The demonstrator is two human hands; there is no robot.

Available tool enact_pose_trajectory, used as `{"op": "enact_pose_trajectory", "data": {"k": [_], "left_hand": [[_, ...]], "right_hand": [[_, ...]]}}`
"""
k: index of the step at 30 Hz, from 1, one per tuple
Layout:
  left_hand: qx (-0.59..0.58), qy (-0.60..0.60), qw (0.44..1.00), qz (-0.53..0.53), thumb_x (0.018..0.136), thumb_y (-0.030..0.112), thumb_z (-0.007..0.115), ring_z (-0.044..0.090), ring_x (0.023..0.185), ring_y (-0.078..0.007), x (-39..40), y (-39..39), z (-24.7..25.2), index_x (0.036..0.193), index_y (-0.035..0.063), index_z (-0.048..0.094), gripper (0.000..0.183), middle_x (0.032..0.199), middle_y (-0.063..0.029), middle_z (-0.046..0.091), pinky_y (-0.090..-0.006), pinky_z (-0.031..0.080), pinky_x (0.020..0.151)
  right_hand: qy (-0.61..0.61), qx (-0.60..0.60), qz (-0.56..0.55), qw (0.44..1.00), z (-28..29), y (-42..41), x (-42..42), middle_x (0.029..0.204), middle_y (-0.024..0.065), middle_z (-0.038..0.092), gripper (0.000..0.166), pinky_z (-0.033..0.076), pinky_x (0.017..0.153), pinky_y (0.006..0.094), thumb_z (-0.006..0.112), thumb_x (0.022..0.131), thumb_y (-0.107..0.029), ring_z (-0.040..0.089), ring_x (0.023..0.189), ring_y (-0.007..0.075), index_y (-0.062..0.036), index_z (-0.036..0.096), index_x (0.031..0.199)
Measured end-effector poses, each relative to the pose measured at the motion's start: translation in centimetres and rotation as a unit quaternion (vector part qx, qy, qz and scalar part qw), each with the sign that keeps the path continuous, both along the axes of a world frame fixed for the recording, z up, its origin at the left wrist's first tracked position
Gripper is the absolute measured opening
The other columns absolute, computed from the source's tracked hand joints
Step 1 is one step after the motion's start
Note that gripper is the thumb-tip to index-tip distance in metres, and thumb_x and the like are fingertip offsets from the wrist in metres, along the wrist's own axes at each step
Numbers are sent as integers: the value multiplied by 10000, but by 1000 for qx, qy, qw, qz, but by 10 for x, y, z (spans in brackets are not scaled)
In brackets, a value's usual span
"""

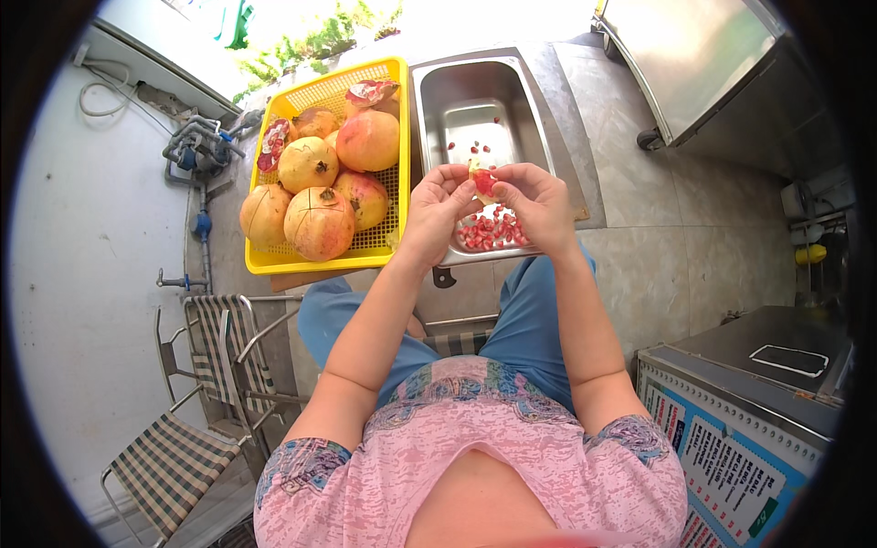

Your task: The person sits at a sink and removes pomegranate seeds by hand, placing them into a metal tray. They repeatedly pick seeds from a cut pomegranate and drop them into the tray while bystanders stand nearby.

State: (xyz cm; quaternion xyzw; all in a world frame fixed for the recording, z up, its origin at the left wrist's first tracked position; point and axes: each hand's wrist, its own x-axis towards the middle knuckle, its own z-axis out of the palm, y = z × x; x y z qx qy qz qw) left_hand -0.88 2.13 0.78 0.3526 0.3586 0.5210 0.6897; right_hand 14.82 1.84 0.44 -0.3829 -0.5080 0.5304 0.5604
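Between my left hand (pixel 444 209) and my right hand (pixel 538 205) is a small piece of pomegranate (pixel 485 185), with red seeds and pale rind. The fingertips of both hands pinch it from opposite sides. Beneath it is a deep stainless steel pan (pixel 545 130). Loose pomegranate seeds (pixel 488 233) lie heaped at the pan's near end, and several more are scattered farther in. To the left stands a yellow plastic basket (pixel 405 137) holding several pomegranates (pixel 319 223), some scored across the skin, and opened rind pieces (pixel 275 145).
A black handle (pixel 444 277) with a hole pokes out below the pan's near edge. Folding chairs (pixel 175 472) with checked fabric stand at the left by pipes (pixel 203 219). A wheeled metal cart (pixel 692 61) is at the upper right, a cabinet (pixel 760 349) at the lower right.
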Motion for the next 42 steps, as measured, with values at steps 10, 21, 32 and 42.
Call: {"op": "enact_pose_trajectory", "data": {"k": [10,21,32,42], "left_hand": [[37,5,999,5,824,22,616,581,849,-130,0,-2,-1,1024,4,453,259,952,-85,558,-237,528,725],[47,5,999,-14,835,9,597,579,910,-142,-3,-1,-4,1038,4,455,247,988,-92,566,-269,521,799],[65,-12,998,8,835,-5,589,571,913,-142,0,-2,-7,1044,1,448,252,987,-95,554,-272,514,814],[69,7,997,20,828,-19,593,559,902,-128,1,-2,-9,1048,-5,447,264,990,-86,541,-258,506,795]], "right_hand": [[40,-65,36,996,4,3,6,799,78,647,180,487,580,208,628,840,-105,599,693,88,38,621,948],[61,-168,91,980,0,10,10,720,47,617,211,449,514,197,612,863,-198,550,576,71,12,624,879],[44,-140,41,988,5,9,2,719,24,601,223,442,530,185,586,882,-220,510,580,55,-2,609,924],[86,-164,78,980,12,7,5,743,22,604,277,443,463,189,606,867,-255,529,574,56,15,614,924]]}}
